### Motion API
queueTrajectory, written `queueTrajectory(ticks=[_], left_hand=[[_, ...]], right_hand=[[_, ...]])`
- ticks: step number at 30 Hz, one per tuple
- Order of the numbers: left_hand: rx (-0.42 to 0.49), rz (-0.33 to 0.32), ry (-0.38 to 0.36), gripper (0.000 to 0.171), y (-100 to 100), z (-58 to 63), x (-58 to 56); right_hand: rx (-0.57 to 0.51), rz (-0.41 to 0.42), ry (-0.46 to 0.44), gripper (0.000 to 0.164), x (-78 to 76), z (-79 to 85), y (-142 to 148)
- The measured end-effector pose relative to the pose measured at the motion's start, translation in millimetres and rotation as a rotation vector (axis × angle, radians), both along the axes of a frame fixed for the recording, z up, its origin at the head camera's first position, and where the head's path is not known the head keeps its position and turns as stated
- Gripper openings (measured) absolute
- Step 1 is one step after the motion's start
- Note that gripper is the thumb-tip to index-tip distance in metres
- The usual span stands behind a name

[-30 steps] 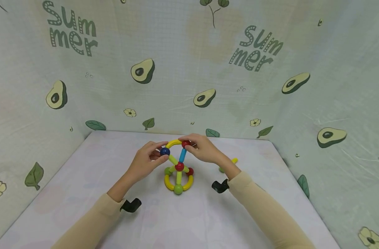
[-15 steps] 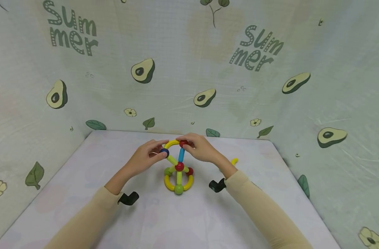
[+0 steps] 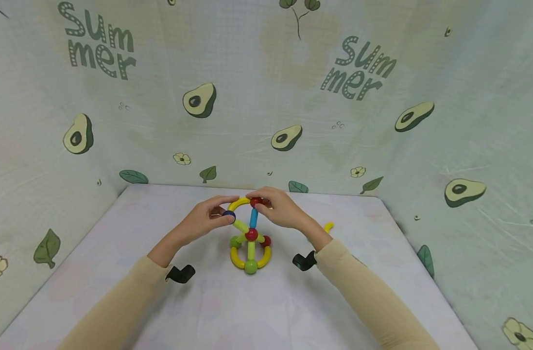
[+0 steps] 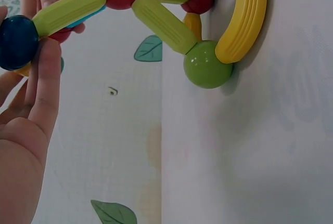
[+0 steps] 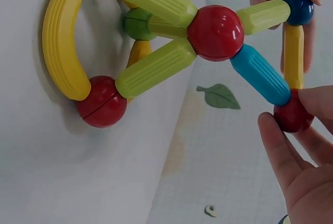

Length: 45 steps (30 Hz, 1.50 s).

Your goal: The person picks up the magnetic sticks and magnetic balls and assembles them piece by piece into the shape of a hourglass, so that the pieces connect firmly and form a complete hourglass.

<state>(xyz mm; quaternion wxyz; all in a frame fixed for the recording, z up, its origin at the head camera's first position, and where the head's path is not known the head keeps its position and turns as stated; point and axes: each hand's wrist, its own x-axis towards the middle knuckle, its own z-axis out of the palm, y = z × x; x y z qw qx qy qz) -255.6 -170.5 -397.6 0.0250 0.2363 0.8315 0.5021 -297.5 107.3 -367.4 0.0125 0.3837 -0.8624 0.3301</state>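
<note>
A structure of coloured balls and rods stands on the table, its base a ring of yellow curved rods [image 5: 62, 42] and balls. Green rods [image 4: 164, 25] rise from that ring to a red centre ball [image 5: 216, 33]. Above it, a light green rod leads to a dark blue ball [image 4: 18, 42], which my left hand [image 3: 198, 223] pinches between thumb and fingers. My right hand [image 3: 280, 208] grips an upper red ball [image 5: 293, 112] at the end of a blue rod [image 5: 260, 74]. A yellow curved rod [image 3: 238, 202] spans the two held balls.
Right of the structure, a loose yellow piece [image 3: 329, 226] lies on the table [image 3: 249, 311], partly behind my right forearm. Black wrist cameras [image 3: 180, 273] stick out below both cuffs. A patterned cloth [image 3: 244, 63] hangs behind and along both sides.
Both hands have shifted slightly left, and the upper balls and yellow curved rod have tilted left with them. The base ring stays in place. Both balls remain held.
</note>
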Motion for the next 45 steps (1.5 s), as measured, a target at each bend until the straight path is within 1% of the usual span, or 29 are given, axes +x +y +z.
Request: queueTrajectory(ticks=[4, 7, 11, 15, 19, 25, 29, 33, 37, 42, 45], left_hand=[[0.015, -0.003, -0.004, 0.061, 0.1, -0.4, 1.3], [0.014, 0.000, -0.006, 0.061, 1.8, 0.7, 2.5], [0.002, 0.009, -0.004, 0.062, 3.5, 2.1, 3.7], [-0.009, 0.016, 0.006, 0.061, 3.2, 1.9, 4.1], [-0.015, 0.022, 0.015, 0.061, 2.3, 1.1, 4.5], [-0.020, 0.024, 0.022, 0.062, 1.1, -0.5, 4.6], [-0.024, 0.026, 0.024, 0.062, 0.9, -1.1, 4.5], [-0.034, 0.032, 0.026, 0.063, 1.0, -2.7, 4.5], [-0.042, 0.041, 0.021, 0.063, 1.9, -3.1, 4.4], [-0.042, 0.045, 0.025, 0.063, 2.8, -2.4, 4.6], [-0.042, 0.043, 0.027, 0.063, 2.8, -2.2, 4.7]], right_hand=[[0.002, -0.009, -0.010, 0.046, 2.4, 1.7, 5.2], [0.000, -0.024, -0.034, 0.053, 5.1, 2.6, 15.8], [0.020, -0.057, -0.032, 0.056, 7.7, -0.5, 41.1], [0.065, -0.083, -0.009, 0.055, 11.0, -7.2, 74.1], [0.107, -0.098, -0.010, 0.054, 16.5, -16.6, 108.9], [0.148, -0.123, 0.012, 0.045, 24.5, -37.5, 154.1], [0.169, -0.153, -0.006, 0.048, 26.9, -53.3, 175.7], [0.197, -0.185, -0.033, 0.049, 27.9, -66.9, 188.7], [0.217, -0.218, -0.034, 0.048, 29.3, -76.8, 195.7], [0.235, -0.249, -0.023, 0.043, 28.4, -83.1, 198.5], [0.253, -0.246, -0.020, 0.041, 27.0, -84.1, 198.4]])
